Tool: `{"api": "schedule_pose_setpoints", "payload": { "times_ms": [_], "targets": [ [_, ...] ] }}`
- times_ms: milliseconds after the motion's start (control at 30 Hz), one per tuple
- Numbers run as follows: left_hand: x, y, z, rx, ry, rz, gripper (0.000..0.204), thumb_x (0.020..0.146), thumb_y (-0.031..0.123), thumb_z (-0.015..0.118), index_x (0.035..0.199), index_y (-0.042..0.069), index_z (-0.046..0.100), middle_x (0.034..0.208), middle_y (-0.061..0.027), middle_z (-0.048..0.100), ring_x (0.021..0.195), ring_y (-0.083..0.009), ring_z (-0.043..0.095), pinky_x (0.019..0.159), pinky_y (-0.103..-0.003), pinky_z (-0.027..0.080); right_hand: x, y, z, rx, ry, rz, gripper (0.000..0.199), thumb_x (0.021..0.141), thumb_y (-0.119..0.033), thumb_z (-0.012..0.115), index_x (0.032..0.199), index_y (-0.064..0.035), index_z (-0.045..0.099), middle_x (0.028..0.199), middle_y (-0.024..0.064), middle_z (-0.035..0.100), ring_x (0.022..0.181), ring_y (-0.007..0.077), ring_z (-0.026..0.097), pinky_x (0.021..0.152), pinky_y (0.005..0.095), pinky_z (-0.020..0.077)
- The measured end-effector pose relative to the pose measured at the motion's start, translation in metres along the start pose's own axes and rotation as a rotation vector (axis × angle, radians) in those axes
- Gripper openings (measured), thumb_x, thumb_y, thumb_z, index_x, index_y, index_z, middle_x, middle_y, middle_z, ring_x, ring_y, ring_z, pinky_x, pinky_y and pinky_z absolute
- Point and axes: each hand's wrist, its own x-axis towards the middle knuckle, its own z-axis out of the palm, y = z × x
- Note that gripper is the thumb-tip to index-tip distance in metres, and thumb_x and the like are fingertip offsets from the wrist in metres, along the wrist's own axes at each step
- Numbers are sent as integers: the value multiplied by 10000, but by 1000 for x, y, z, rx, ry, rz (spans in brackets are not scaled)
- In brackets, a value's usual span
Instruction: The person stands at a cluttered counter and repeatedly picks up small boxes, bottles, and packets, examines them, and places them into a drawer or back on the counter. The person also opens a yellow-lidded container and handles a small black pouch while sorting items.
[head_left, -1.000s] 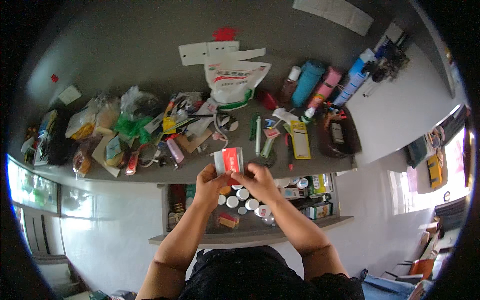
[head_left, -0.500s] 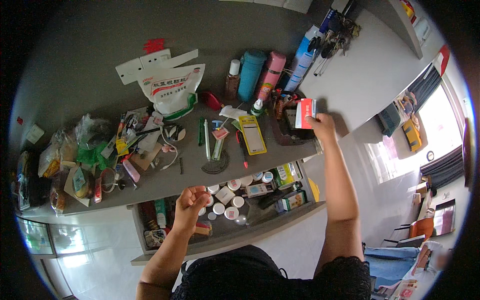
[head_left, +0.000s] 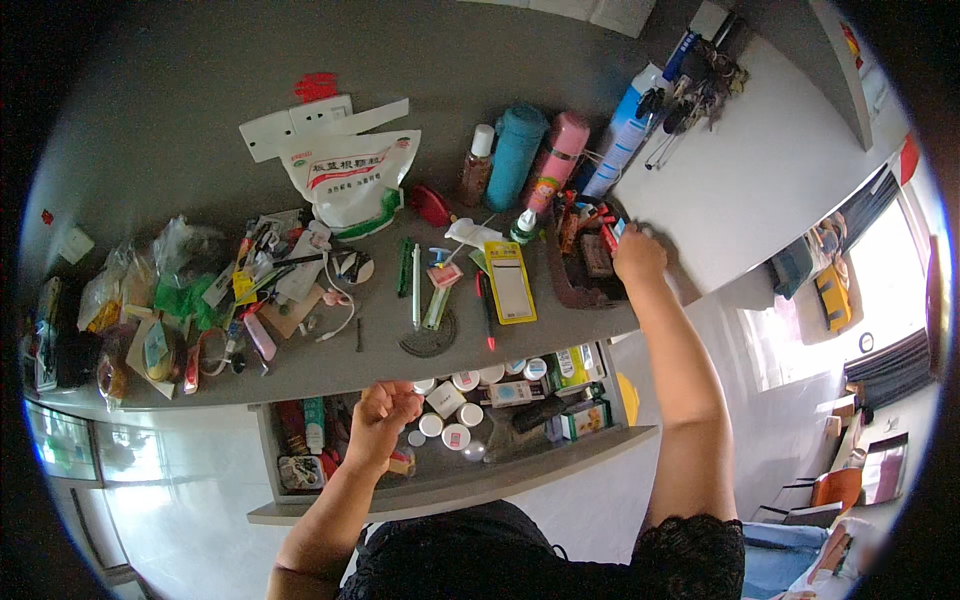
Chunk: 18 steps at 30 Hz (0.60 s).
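Pinched in my right hand (head_left: 638, 256) is a small red-and-white box (head_left: 611, 234), tilted over the right side of a dark basket (head_left: 578, 297). The fingers partly cover the box. Small packets and boxes are inside the basket. My left hand (head_left: 386, 418) hovers over the left part of an open drawer (head_left: 530, 462). Its fingers are curled in, and nothing shows in them. Several white-capped bottles (head_left: 456, 436) lie in the drawer beside that hand, with a green-and-white box (head_left: 585, 421) at the right end.
Behind the basket stand a pink flask (head_left: 561, 150), a blue flask (head_left: 516, 150) and a brown bottle (head_left: 477, 170). A yellow-framed package (head_left: 511, 283) and pens lie mid-desk. A white bag (head_left: 350, 180) leans at the back. Plastic bags (head_left: 185, 265) and clutter fill the left.
My right hand has lowered the red-and-white box into the basket's right side, turning it more edge-on. My left hand stays curled over the drawer. The whole view has shifted slightly.
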Motion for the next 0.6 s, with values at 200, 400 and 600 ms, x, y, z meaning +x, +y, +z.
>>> {"api": "schedule_pose_setpoints", "payload": {
  "times_ms": [200, 400, 600],
  "targets": [
    [-2, -2, -3, -3, 3, 30, 241, 833, 96, 619, 1021, -27, 531, 921, -105, 618, 836, -161, 590, 748, -280, 475, 0, -8, 9, -94, 77, -2, 595, 781, -172, 607, 1308, -82, 345, 1271, 239, 400, 928, 339, 608, 717, 413, 528],
    [-2, -7, -10, -16, 6, 58, 228, 836, 133, 620, 1008, 0, 550, 895, -98, 633, 783, -151, 593, 720, -291, 474, 12, 1, 22, -83, 233, -23, 418, 811, -153, 567, 1205, -95, 439, 1172, 198, 464, 842, 327, 624, 668, 410, 536],
    [-8, -9, -18, -39, 43, 65, 234, 822, 118, 641, 1008, -2, 565, 874, -85, 634, 778, -161, 597, 724, -297, 478, 11, 5, 23, -46, 163, -48, 254, 872, -146, 450, 1108, -82, 516, 1159, 208, 503, 817, 338, 636, 669, 424, 537]
  ]
}}
